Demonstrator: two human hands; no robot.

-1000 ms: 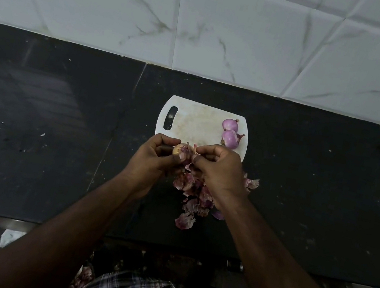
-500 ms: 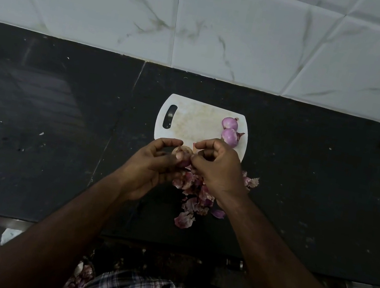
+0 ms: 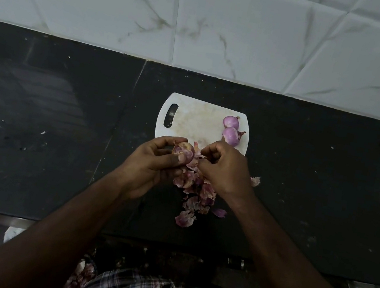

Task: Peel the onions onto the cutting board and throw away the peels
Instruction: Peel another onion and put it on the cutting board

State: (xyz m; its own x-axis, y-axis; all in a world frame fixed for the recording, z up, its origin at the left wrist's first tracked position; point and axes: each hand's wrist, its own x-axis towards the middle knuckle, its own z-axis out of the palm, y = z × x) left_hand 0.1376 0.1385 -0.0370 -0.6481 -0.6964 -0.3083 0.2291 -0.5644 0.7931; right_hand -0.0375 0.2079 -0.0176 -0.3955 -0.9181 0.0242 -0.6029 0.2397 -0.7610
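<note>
While your left hand (image 3: 153, 162) grips a half-peeled onion (image 3: 183, 152) and your right hand (image 3: 223, 168) pinches its skin, two peeled onions (image 3: 231, 130) sit on the board (image 3: 192, 121) — peels (image 3: 196, 195) not yet binned.

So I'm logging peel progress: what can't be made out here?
- Head view: the near side of the onion is covered by the left hand.
- The right hand hides what its fingertips pinch.
- Part of the peel pile lies under both hands.
- Peels near the shirt are too dark.
</note>
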